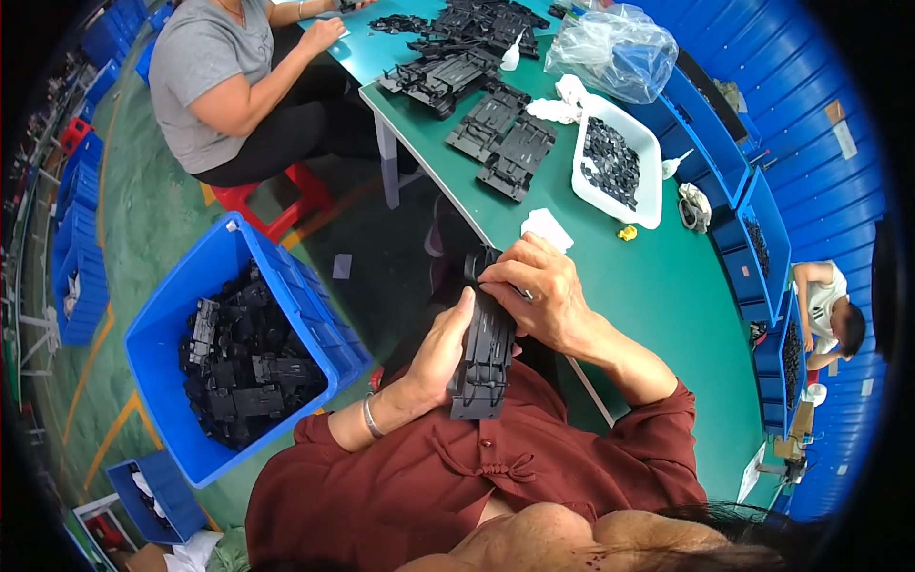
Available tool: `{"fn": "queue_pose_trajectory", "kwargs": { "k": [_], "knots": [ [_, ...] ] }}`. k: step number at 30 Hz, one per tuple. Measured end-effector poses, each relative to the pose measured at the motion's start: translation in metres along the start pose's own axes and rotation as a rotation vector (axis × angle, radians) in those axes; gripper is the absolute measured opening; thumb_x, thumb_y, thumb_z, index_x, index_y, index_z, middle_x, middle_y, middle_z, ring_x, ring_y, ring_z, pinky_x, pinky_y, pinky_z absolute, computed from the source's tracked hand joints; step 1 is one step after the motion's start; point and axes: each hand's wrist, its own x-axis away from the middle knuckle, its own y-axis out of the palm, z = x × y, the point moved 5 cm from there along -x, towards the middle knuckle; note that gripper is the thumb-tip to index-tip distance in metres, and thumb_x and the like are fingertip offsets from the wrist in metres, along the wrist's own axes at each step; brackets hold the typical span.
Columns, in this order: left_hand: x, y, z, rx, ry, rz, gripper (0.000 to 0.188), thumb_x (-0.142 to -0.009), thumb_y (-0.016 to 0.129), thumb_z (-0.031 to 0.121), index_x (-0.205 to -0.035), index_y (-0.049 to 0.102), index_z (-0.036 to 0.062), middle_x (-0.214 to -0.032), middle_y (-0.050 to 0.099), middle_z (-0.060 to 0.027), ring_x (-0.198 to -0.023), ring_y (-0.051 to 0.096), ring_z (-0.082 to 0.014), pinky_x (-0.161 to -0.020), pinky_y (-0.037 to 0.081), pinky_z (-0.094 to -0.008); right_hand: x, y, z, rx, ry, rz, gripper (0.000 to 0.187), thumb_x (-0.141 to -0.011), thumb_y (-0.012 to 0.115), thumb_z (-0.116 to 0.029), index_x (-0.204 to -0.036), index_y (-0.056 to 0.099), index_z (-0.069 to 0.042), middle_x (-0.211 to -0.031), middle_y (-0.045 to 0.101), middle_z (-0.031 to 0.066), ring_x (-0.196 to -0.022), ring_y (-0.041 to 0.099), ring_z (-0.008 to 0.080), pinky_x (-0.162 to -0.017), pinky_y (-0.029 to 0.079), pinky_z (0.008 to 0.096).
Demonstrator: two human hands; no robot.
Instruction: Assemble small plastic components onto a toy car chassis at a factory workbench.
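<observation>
A long black plastic chassis-like part is held upright in front of my body, just off the table's near edge. My left hand grips its left side, thumb lying along the edge. At its upper end my right hand is closed, fingertips pinched against the part; whether they hold a small piece there is hidden. Similar black plastic parts lie flat on the green table beyond my hands. A white tray of small black pieces stands to their right.
On my left is a blue bin full of black parts. A co-worker sits on a red stool at the far left. A clear plastic bag, white squeeze bottle and white paper lie on the table. Blue bins line its right edge.
</observation>
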Motion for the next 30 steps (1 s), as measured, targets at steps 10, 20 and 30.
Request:
{"fn": "queue_pose_trajectory", "kwargs": {
  "k": [10, 20, 30],
  "knots": [
    [-0.001, -0.005, 0.000, -0.036, -0.003, 0.069, 0.060, -0.112, 0.024, 0.047, -0.114, 0.060, -0.0005, -0.088, 0.072, -0.0141, -0.073, 0.071, -0.0161, -0.067, 0.059, -0.0269, -0.002, 0.008, 0.004, -0.098, 0.019, -0.029, 0.017, -0.071, 0.078, 0.000, -0.086, 0.070, -0.003, -0.081, 0.060, 0.0072, -0.075, 0.056, 0.0282, -0.065, 0.045, 0.0394],
    [-0.005, -0.004, 0.008, 0.163, -0.081, 0.071, 0.064, -0.110, 0.025, 0.054, -0.128, 0.056, 0.0010, -0.107, 0.071, -0.0179, -0.089, 0.072, -0.0251, -0.077, 0.061, -0.0343, -0.015, -0.001, 0.011, -0.112, 0.051, -0.036, 0.023, -0.077, 0.080, -0.008, -0.099, 0.074, -0.004, -0.088, 0.064, 0.0098, -0.082, 0.057, 0.0302, -0.070, 0.048, 0.0409],
    [-0.008, 0.000, 0.066, 0.335, 0.084, 0.030, 0.061, -0.111, 0.027, 0.045, -0.141, 0.051, -0.0024, -0.134, 0.063, -0.0177, -0.110, 0.067, -0.0289, -0.097, 0.058, -0.0392, 0.000, -0.046, 0.060, -0.385, 0.478, 0.076, 0.018, -0.096, 0.067, -0.009, -0.111, 0.074, -0.003, -0.091, 0.064, 0.0035, -0.080, 0.056, 0.0104, -0.074, 0.046, 0.0264]
  ]
}}
